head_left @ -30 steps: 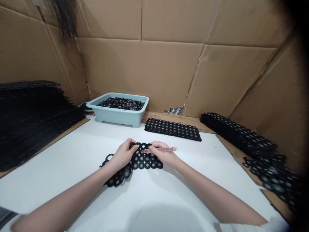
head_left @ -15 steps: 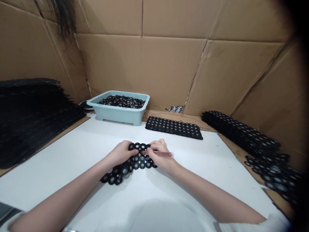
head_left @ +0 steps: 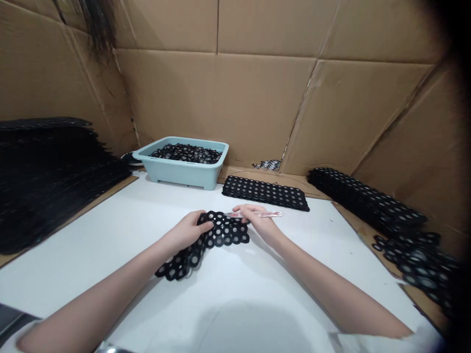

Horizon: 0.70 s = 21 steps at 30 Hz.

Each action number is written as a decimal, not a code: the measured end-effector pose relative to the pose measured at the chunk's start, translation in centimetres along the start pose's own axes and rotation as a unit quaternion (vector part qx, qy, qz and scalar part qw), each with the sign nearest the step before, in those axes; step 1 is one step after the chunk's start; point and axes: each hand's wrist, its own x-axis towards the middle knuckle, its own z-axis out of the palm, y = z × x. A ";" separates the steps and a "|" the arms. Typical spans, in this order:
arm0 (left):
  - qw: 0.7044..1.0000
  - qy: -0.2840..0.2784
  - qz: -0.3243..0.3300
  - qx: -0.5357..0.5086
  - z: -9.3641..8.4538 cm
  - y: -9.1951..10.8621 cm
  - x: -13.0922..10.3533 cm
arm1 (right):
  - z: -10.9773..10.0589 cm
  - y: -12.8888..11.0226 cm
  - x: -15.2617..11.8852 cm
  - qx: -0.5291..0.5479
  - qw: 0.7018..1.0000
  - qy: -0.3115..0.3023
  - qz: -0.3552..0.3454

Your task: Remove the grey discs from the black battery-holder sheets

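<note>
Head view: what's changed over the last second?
The right hand and its pen-like tool moved up and slightly right in the picture; the near edge of the black ringed piece shifted up too. The left hand still grips that piece; the blue basin stayed put.

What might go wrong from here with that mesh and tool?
The slim tool in the right hand points toward the left hand; a slip might jab it.
The black ring mesh trails under the left forearm, so it could get dragged.
</note>
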 end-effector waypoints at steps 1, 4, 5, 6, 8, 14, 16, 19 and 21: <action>1.000 0.000 -0.013 -0.010 -0.2 0.0 0.1 | -0.6 0.3 0.2 0.074 0.997 0.002 0.025; 0.997 -0.012 -0.039 -0.061 -0.7 -0.3 0.5 | -1.3 1.0 0.3 0.202 0.976 -0.040 0.075; 0.996 -0.014 -0.042 -0.082 -0.8 -0.4 0.6 | -1.4 1.1 0.3 0.215 0.971 -0.060 0.083; 0.994 -0.013 -0.044 -0.103 -0.9 -0.6 0.7 | -1.4 1.1 0.3 0.220 0.969 -0.076 0.085; 0.987 -0.010 -0.058 -0.150 -1.1 -0.9 0.9 | -1.5 1.0 0.3 0.222 0.968 -0.089 0.081; 0.968 -0.022 -0.062 -0.243 -1.1 -1.1 1.2 | -1.5 1.0 0.3 0.215 0.969 -0.109 0.059; 0.973 -0.026 -0.033 -0.226 -0.9 -0.9 1.1 | -0.8 1.0 0.0 0.175 0.975 -0.117 0.065; 0.983 -0.025 0.017 -0.180 -0.5 -0.6 0.8 | 0.1 0.9 -0.4 0.105 0.987 -0.104 0.062; 0.986 -0.029 0.032 -0.161 -0.2 -0.3 0.7 | 0.4 0.7 -0.6 0.069 0.992 -0.087 0.060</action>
